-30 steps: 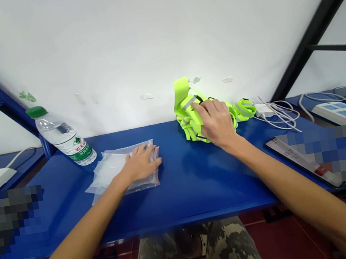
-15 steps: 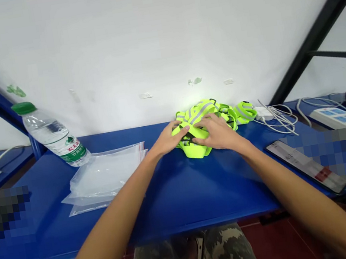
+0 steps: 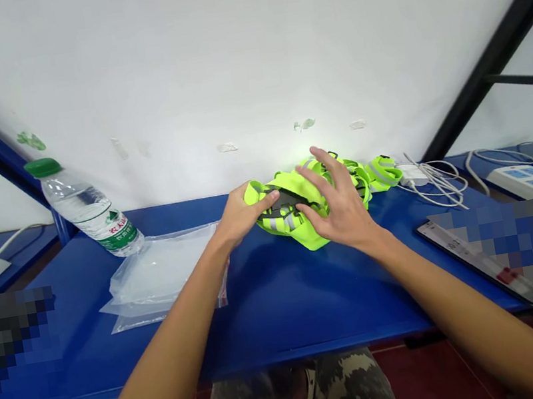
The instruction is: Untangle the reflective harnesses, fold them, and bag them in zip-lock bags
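Observation:
A heap of neon yellow reflective straps (image 3: 313, 236) with grey stripes and black buckles lies against the wall on the blue table (image 3: 284, 311). At the heap's left end, my left hand (image 3: 241, 213) is closed around a strap, its thumb pressed on a black part (image 3: 281, 202). My right hand (image 3: 341, 208) is over the heap's middle with its fingers spread. Its thumb is beside a black buckle, and I cannot tell whether it touches. A rolled strap (image 3: 384, 173) sits at the right end.
Clear plastic zip bags (image 3: 156, 271) are stacked left of my arms, beside a leaning water bottle (image 3: 96, 209) with a green cap. To the right are a white charger cable (image 3: 438, 182), a phone (image 3: 482, 263) and a power strip (image 3: 531, 191). Metal frame bars flank the table.
My left hand has moved left, pulling a strap and its black part outward from the heap. My right hand has lifted and its fingers have spread apart.

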### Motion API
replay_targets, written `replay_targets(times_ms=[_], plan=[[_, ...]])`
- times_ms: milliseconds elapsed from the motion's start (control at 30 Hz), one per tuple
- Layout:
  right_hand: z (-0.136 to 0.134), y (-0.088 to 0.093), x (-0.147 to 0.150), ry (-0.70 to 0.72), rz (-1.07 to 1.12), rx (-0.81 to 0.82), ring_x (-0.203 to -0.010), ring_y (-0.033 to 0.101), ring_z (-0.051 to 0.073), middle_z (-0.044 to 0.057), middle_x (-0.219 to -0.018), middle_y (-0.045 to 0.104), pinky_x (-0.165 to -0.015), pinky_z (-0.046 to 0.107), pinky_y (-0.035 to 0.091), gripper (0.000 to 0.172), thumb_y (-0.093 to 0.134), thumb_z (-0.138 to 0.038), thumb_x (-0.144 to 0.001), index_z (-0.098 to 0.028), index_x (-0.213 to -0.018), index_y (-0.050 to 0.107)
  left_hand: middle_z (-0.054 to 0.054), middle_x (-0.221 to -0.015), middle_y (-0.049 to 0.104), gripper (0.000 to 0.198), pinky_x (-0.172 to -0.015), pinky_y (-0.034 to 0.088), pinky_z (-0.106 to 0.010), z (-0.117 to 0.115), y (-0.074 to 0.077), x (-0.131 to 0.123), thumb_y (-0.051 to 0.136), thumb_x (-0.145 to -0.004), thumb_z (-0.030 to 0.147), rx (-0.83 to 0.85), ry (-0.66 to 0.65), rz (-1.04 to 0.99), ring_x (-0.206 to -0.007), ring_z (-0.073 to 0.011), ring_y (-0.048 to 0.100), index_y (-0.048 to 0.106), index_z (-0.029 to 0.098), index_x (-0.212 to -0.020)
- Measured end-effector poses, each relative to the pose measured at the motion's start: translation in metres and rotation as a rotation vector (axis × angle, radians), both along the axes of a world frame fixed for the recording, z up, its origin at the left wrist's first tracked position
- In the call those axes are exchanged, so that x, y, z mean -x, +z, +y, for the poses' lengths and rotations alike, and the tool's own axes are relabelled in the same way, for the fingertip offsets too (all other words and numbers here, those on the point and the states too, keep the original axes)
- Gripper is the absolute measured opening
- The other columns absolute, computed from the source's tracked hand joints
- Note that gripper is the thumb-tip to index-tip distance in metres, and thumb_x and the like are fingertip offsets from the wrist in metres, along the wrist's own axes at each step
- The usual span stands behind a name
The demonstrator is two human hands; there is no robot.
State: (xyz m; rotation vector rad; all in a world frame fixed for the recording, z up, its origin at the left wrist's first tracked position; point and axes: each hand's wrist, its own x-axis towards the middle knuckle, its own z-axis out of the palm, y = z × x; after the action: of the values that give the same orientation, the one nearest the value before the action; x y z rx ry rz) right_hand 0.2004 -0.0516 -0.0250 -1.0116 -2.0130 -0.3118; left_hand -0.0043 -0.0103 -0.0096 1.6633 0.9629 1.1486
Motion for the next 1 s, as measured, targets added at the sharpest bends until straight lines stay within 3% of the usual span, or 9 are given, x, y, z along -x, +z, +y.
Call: replay_targets(times_ms=[100,200,333,467,700,867,1000], plan=[[-0.004,-0.002,0.006,-0.028,-0.152,-0.019,-0.148,0.021,0.035,0.007,-0.158,0.031,-0.114,0.061,0.027,0.033,0.056,-0.033,-0.089,-0.026,-0.121,0.058,0.001,-0.08,0.064,0.038,-0.067,0.046,-0.026,0.001,-0.004,-0.004,0.075,-0.073,0.046,-0.154,0.103,0.175,-0.072,-0.0146,0.057,0.058,0.017,-0.09],[-0.001,-0.008,0.008,-0.051,-0.166,0.03,-0.148,0.02,0.037,0.009,-0.158,0.031,-0.113,0.062,0.027,0.029,0.058,-0.035,-0.088,-0.022,-0.114,0.06,0.001,-0.083,0.064,0.033,-0.072,0.044,-0.027,0.005,-0.011,-0.005,0.068,-0.081,0.045,-0.288,0.126,0.26,-0.076,-0.0148,0.057,0.057,0.018,-0.095],[0.008,-0.013,0.005,0.005,-0.097,0.138,-0.147,0.025,0.035,0.011,-0.157,0.034,-0.113,0.059,0.031,0.039,0.064,-0.037,-0.083,-0.022,-0.118,0.058,0.001,-0.082,0.063,0.029,-0.068,0.041,-0.026,0.005,-0.015,-0.004,0.054,-0.091,0.047,-0.386,0.11,0.375,-0.073,-0.015,0.057,0.057,0.02,-0.098],[0.008,-0.01,0.003,0.015,-0.065,0.159,-0.142,0.035,0.033,0.01,-0.15,0.044,-0.113,0.055,0.034,0.029,0.065,-0.035,-0.08,-0.022,-0.106,0.063,0.001,-0.077,0.064,0.024,-0.065,0.04,-0.027,-0.004,-0.017,-0.011,0.05,-0.095,0.043,-0.433,0.148,0.472,-0.068,-0.0162,0.059,0.057,0.022,-0.106],[-0.004,-0.001,0.011,-0.122,-0.253,0.111,-0.142,0.031,0.039,0.013,-0.148,0.046,-0.111,0.057,0.032,0.024,0.064,-0.028,-0.074,-0.017,-0.095,0.066,0.0,-0.082,0.068,0.02,-0.069,0.042,-0.028,-0.012,-0.023,-0.023,0.049,-0.095,0.032,-0.492,0.158,0.492,-0.072,-0.0179,0.064,0.054,0.023,-0.112],[-0.006,0.004,0.007,-0.127,-0.281,0.163,-0.14,0.034,0.041,0.013,-0.142,0.053,-0.111,0.06,0.031,0.031,0.063,-0.033,-0.077,-0.019,-0.104,0.065,0.003,-0.08,0.067,0.021,-0.064,0.039,-0.026,-0.01,-0.016,-0.017,0.053,-0.092,0.033,-0.478,0.108,0.525,-0.06,-0.014,0.056,0.057,0.024,-0.111],[-0.002,0.003,-0.008,-0.086,-0.298,0.207,-0.142,0.031,0.04,0.013,-0.145,0.05,-0.113,0.064,0.027,0.034,0.062,-0.03,-0.078,-0.019,-0.111,0.062,0.002,-0.072,0.061,0.023,-0.06,0.038,-0.025,-0.005,-0.006,-0.006,0.055,-0.091,0.041,-0.456,0.266,0.405,-0.059,-0.014,0.052,0.06,0.023,-0.103]])
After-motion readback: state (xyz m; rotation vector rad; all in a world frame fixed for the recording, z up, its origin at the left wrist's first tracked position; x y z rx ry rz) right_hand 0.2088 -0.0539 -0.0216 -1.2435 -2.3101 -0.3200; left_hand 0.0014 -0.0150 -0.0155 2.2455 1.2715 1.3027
